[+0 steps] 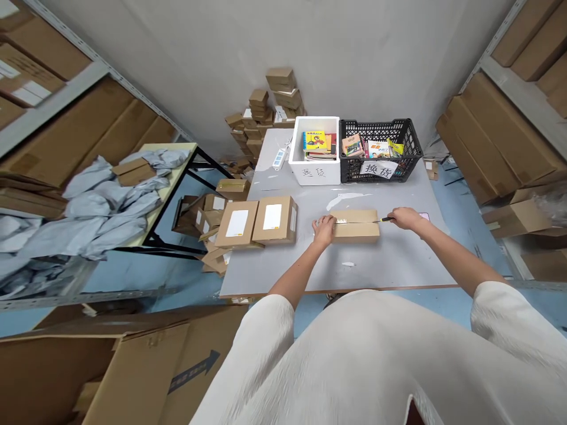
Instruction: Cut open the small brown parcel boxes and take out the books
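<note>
A long cardboard box (pixel 357 232) lies on the grey table in front of me, with a seam running along its top. My left hand (pixel 325 229) grips the box's left end, fingers bent over the edge. Beyond the right end, my right hand (pixel 402 218) is closed around a box cutter (pixel 386 219). The blade points left and meets the seam near the box's right edge. Shiny tape shows on the top close to my left hand.
Two labelled cartons (pixel 275 221) sit left on the table (pixel 305 274). Behind stand a white foam box (pixel 315 174) and a black crate (pixel 378 171), both holding books. A power strip (pixel 280 158) lies nearby. Grey parcels (pixel 95 203) cover a side table. Loaded shelves flank both sides.
</note>
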Tool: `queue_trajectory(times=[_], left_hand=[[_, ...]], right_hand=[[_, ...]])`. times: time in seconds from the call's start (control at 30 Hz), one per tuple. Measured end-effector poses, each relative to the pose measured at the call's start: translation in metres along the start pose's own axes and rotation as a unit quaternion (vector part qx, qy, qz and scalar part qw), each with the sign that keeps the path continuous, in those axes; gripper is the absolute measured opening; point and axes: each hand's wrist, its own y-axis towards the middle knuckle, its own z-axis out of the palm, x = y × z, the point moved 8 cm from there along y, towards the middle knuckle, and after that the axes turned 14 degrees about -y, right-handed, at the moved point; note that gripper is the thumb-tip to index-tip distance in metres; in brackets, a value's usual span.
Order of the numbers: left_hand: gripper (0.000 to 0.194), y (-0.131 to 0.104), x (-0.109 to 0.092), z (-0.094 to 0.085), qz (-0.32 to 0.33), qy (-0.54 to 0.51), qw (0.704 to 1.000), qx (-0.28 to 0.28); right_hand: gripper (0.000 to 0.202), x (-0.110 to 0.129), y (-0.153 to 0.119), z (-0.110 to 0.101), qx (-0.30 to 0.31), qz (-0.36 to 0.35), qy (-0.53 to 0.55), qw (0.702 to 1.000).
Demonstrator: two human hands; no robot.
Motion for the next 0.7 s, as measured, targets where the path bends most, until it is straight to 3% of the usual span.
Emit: queue_trajectory(times=[0.33, 0.43, 0.57, 0.7], left_hand=[[0.059, 0.005, -0.009, 0.008, -0.030, 0.048, 0.998, -0.009], [0.056, 0.009, -0.030, 0.025, 0.001, 0.045, 0.999, 0.021], [0.054, 0.013, -0.077, 0.061, 0.108, 0.030, 0.989, 0.095], [0.064, 0.023, -0.102, 0.085, 0.119, 0.059, 0.982, 0.133]], right_hand=[[0.030, -0.036, -0.013, 0.016, 0.008, 0.012, 0.045, 0.999], [0.034, -0.049, -0.020, 0.025, 0.003, 0.025, 0.066, 0.998], [0.039, -0.053, -0.030, 0.032, -0.020, 0.028, 0.115, 0.993], [0.041, -0.043, -0.034, 0.035, -0.038, 0.016, 0.167, 0.985]])
